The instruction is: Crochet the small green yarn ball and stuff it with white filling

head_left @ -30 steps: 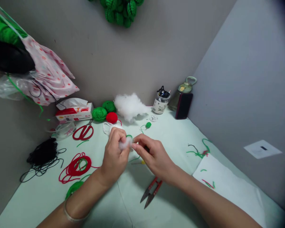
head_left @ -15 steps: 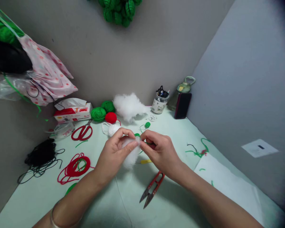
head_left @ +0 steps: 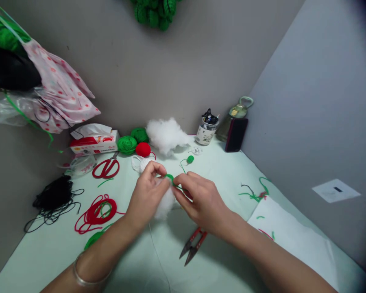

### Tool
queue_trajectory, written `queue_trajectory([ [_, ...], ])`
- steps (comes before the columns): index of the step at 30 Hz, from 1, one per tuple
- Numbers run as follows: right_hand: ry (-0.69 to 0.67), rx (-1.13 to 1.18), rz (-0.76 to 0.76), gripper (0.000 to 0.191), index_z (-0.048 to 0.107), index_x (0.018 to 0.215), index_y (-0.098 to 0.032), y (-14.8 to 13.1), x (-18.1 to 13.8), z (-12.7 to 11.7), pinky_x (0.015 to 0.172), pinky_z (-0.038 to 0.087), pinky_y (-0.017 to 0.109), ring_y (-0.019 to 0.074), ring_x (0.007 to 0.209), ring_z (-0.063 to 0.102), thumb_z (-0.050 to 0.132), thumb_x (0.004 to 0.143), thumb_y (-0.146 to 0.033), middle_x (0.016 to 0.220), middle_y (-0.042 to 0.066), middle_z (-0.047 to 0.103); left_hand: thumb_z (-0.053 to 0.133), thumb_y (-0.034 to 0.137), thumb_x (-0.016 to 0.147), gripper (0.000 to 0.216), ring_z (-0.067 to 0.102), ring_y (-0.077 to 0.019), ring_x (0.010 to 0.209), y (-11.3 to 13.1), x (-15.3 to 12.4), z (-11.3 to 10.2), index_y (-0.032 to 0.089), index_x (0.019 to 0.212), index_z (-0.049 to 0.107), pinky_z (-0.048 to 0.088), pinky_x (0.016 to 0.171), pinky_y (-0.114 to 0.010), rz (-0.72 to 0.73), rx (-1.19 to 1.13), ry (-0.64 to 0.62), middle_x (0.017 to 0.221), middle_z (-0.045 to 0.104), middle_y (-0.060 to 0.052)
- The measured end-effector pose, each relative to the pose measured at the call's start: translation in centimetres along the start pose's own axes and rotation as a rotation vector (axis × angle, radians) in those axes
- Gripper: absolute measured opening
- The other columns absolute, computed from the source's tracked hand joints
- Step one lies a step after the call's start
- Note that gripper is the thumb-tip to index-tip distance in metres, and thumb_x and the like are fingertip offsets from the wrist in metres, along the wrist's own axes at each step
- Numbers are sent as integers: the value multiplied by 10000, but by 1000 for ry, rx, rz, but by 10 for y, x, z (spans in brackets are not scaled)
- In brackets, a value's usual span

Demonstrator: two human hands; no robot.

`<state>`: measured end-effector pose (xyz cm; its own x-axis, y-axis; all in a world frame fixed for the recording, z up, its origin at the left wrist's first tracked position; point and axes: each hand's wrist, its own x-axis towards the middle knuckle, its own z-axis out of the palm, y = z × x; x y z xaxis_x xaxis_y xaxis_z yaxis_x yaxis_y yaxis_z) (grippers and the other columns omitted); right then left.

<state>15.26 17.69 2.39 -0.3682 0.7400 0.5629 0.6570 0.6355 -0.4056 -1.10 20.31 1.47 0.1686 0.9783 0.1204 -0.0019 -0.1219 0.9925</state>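
My left hand (head_left: 146, 194) and my right hand (head_left: 199, 200) meet over the middle of the pale green table (head_left: 219, 260). Between them is a tuft of white stuffing (head_left: 165, 203), pressed against my left palm. A small green crocheted piece (head_left: 170, 178) sits at the fingertips of both hands, pinched from each side. Both hands have their fingers closed. Red thread snips (head_left: 192, 245) lie on the table just under my right wrist.
At the back stand a heap of white stuffing (head_left: 165, 135), green yarn balls (head_left: 127, 144), a red ball (head_left: 143, 149), a tissue box (head_left: 93, 142), a jar (head_left: 206, 131) and a phone (head_left: 235, 135). Red scissors (head_left: 106, 168), red cord (head_left: 94, 212) and black cord (head_left: 52, 197) lie left. White cloth (head_left: 289, 240) lies right.
The stuffing tuft has grown from a small pinch to a larger wad hanging below my left hand. The green piece now shows between the fingertips. Both hands stayed close together.
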Motion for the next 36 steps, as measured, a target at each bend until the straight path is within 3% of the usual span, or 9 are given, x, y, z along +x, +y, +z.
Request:
queue_trajectory([
  [3,32,100,134,219,518,740,-195,0,4,-8,564,291,239,95,569,370,596,942,-162,624,-58,422,675,403,910,218,448,-98,597,7,-3,-4,231,974,557,370,556,-234,-143,-134,-153,777,537,57],
  [5,32,199,256,259,495,688,-199,-1,7,-15,545,275,235,83,546,333,605,922,-173,587,-72,388,635,468,955,249,522,-110,670,11,-4,-7,228,1021,641,406,585,-219,-158,-181,-164,810,601,33],
  [7,33,296,375,263,501,669,-201,-2,10,-22,515,253,238,79,529,308,616,905,-218,566,-79,370,615,479,972,289,591,-130,801,14,-3,-9,211,1016,715,456,666,-208,-157,-257,-140,868,656,1],
  [10,47,385,474,250,529,668,-200,-1,12,-25,496,237,244,78,529,296,621,888,-273,564,-81,360,764,418,877,253,615,-125,810,16,-1,-10,199,1001,750,481,697,-197,-227,-352,-201,885,687,-5],
  [16,7,423,458,246,543,668,-199,1,9,-18,532,263,251,84,536,318,610,900,-248,550,-79,369,901,383,746,374,571,-82,701,7,-1,-4,191,995,697,444,611,-176,-210,-401,-213,852,667,19],
  [22,-14,284,270,200,588,796,-184,-4,6,-18,636,342,263,108,644,455,522,982,-214,695,-24,537,794,265,793,280,562,-103,737,6,-3,-3,192,1017,642,440,613,-200,-120,-240,-119,880,635,12],
  [27,-148,424,343,267,597,833,-191,-14,6,-21,615,342,258,104,629,429,483,1040,-314,684,-41,500,699,149,789,181,543,-119,737,1,-8,2,217,868,551,450,635,-223,171,60,93,824,565,29],
  [30,-123,550,450,280,592,794,-199,-13,8,-19,557,312,249,96,588,375,568,1001,-385,630,-65,436,668,127,804,190,555,-127,754,-1,-11,5,230,903,544,467,648,-230,319,129,125,856,561,25],
  [36,-58,399,443,149,560,750,-207,-6,8,-15,534,244,251,86,553,283,614,888,-203,586,-92,312,615,218,912,99,524,-121,707,15,-13,0,230,1001,574,400,555,-224,120,-5,-67,917,579,0],
])
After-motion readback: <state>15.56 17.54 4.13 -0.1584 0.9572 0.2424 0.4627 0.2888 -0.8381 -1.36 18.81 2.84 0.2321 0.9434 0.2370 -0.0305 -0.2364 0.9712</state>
